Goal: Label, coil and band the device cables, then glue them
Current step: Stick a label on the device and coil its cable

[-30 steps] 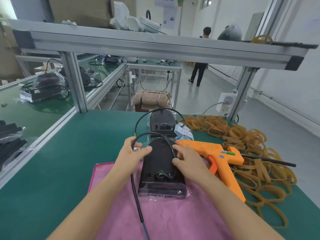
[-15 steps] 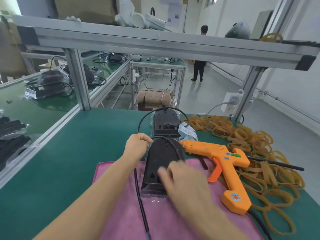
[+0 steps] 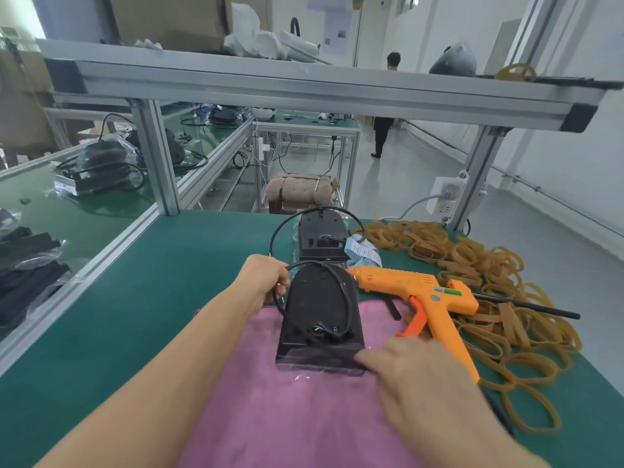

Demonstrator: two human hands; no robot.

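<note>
Your left hand (image 3: 266, 276) sits at nine o'clock of the near black device (image 3: 320, 315), its fingers curled round the thin black cable (image 3: 341, 285) where it loops off the top left edge. Keep that grip firm but not crushing: the cable is a smooth rubbery cord, and it looks to want an even loop laid flat over the device's back before any band goes on. The device itself is a hard matte plastic shell, rounded at twelve o'clock and square at six, wrapped in clear crinkly film, lying on a soft pink cloth (image 3: 290, 417) that should stop it sliding on the green tabletop (image 3: 141, 298).

Your right hand (image 3: 415, 376) is at five o'clock of the device, blurred, with fingers stretched toward its lower right corner; it seems to hold nothing, touching or nearly touching the film. Steady that corner so the loop does not drag the shell round.

A second device (image 3: 319, 238) lies at twelve o'clock with its own cable arching over it, and pale paper labels (image 3: 363, 249) just beside it. At three o'clock rests the orange glue gun (image 3: 422, 295), hard glossy plastic, and beyond it a heap of flat tan rubber bands (image 3: 499, 298), well within reach for banding.
</note>
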